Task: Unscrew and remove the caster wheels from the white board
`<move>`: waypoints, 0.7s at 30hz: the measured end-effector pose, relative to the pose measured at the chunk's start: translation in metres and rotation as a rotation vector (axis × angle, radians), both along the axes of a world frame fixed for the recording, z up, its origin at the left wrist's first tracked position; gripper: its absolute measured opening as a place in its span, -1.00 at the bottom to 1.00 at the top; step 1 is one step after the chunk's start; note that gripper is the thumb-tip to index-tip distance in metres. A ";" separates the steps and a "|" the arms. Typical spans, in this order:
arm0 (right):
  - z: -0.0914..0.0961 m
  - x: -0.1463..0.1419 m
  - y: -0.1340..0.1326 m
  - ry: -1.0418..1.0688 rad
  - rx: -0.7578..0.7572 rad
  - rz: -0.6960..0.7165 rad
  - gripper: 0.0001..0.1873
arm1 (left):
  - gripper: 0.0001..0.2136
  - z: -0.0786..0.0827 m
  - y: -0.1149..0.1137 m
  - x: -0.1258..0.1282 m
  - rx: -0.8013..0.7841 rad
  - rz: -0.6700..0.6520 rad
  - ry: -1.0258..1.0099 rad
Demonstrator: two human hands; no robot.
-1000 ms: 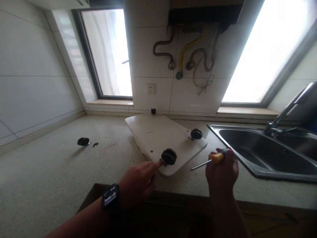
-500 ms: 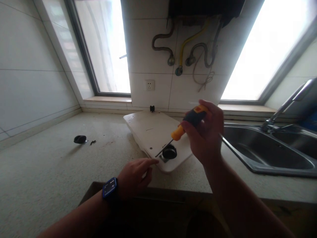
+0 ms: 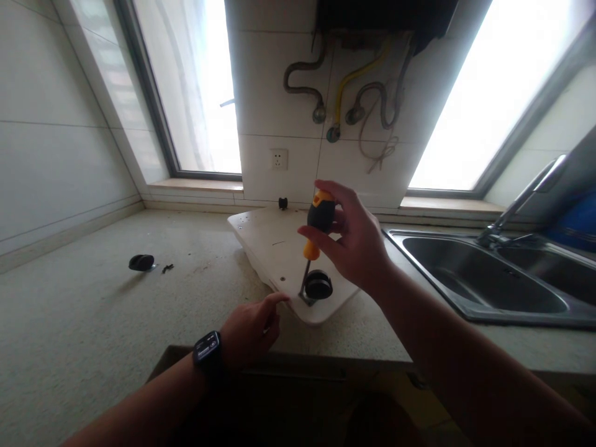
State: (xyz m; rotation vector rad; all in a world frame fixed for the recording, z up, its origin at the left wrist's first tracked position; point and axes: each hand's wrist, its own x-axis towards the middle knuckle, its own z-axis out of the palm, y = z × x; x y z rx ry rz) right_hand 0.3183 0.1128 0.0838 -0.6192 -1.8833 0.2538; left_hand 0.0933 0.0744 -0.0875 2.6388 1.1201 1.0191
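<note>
A yellow-and-black screwdriver (image 3: 321,214) stands over the near corner of a white board (image 3: 265,245), its long axis steep, handle uppermost and leaning slightly right, shaft pointing down to the metal plate of a black caster (image 3: 319,284). The caster's wheel crowds the shaft's right side. The right hand (image 3: 361,242) grips the handle between thumb and fingers, its wrist and forearm hiding the board's right part. The left hand (image 3: 251,329) holds nothing: index finger extended to the board's edge, others loosely curled. Leftward on the speckled counter (image 3: 93,310) lie a loose caster (image 3: 141,262) and small dark pieces (image 3: 167,269); rightward is a steel sink (image 3: 484,279).
</note>
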 end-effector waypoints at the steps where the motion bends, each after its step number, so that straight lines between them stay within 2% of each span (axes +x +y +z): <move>1: -0.001 0.000 0.000 -0.006 0.000 0.005 -0.34 | -0.55 0.000 0.000 0.000 0.001 0.001 0.000; 7: -0.002 -0.003 0.003 -0.006 -0.014 0.014 -0.38 | -0.55 -0.001 0.001 0.000 0.021 0.010 -0.001; 13: 0.007 -0.009 0.005 -0.096 0.083 -0.187 -0.40 | -0.54 -0.006 0.000 0.000 0.013 0.008 -0.004; 17: 0.014 -0.013 0.001 -0.157 0.104 -0.222 -0.40 | -0.52 -0.009 0.001 -0.001 0.014 0.014 -0.010; 21: 0.024 -0.013 0.000 -0.145 0.065 -0.217 -0.58 | -0.54 -0.011 0.004 -0.003 0.021 0.024 -0.010</move>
